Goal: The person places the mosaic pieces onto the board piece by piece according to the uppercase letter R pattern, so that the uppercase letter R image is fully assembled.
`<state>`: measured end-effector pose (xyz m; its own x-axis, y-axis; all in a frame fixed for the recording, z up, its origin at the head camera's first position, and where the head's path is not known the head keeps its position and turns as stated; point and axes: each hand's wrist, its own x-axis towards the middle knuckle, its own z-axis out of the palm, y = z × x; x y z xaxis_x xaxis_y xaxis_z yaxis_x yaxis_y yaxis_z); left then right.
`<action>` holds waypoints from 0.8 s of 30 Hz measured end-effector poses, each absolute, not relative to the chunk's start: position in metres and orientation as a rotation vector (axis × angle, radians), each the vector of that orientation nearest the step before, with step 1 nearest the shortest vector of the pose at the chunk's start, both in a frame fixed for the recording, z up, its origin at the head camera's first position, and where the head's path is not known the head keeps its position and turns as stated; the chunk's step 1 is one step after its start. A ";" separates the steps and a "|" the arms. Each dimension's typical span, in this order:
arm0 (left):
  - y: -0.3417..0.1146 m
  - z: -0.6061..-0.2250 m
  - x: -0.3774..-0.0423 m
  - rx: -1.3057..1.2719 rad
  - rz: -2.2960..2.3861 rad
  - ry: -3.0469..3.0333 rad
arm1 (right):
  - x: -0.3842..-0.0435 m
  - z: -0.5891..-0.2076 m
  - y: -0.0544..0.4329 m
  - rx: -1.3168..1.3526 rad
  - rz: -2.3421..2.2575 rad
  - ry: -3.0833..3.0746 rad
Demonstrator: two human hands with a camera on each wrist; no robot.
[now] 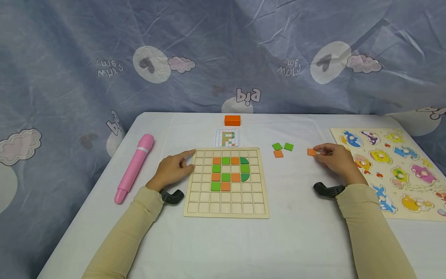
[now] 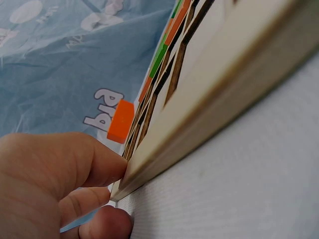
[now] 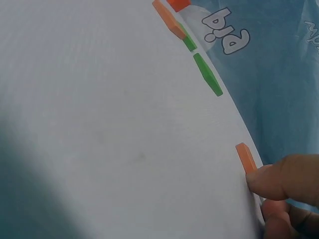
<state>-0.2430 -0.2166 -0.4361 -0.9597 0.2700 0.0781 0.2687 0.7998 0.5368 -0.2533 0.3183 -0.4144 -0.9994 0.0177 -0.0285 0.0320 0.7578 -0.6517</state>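
A wooden grid board (image 1: 226, 215) lies on the table, with orange and green pieces set in its cells, including two rounded green ones at the right. My left hand (image 1: 170, 170) rests at the board's upper left, index finger stretched to the corner and thumb touching the left edge. In the left wrist view the thumb (image 2: 107, 167) meets the wooden rim. Right of the board, my right hand (image 1: 336, 159) pinches an orange square tile (image 1: 311, 152) low over the table; whether the tile touches the cloth I cannot tell. Nearby lie two green tiles (image 1: 288, 147) and another orange tile (image 1: 278, 154).
Behind the board lies a card (image 1: 218, 138) with a coloured grid pattern, and beyond it an orange block (image 1: 232, 121). A pink stick-like object (image 1: 134, 168) lies at the left. An animal puzzle board (image 1: 390, 186) takes up the right side, partly under the right forearm.
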 end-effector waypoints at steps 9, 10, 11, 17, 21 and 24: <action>-0.217 -0.437 -0.244 0.460 0.902 2.984 | -0.254 -0.415 0.320 0.067 -1.070 2.920; -0.218 -0.437 -0.244 0.457 0.901 2.984 | -0.254 -0.416 0.320 0.068 -1.067 2.921; -0.218 -0.437 -0.244 0.455 0.900 2.985 | -0.255 -0.416 0.320 0.070 -1.066 2.921; -0.218 -0.438 -0.245 0.447 0.889 2.979 | -0.255 -0.416 0.320 0.075 -1.061 2.923; -0.217 -0.438 -0.245 0.447 0.888 2.975 | -0.254 -0.415 0.317 0.034 -1.093 2.927; -0.217 -0.437 -0.244 0.451 0.892 2.977 | -0.253 -0.415 0.314 -0.035 -1.138 2.931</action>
<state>-0.2440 -0.2170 -0.4367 -0.9587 0.2727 0.0809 0.2723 0.7974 0.5385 -0.2533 0.3138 -0.4148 -0.9997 -0.0197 0.0110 -0.0219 0.7379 -0.6746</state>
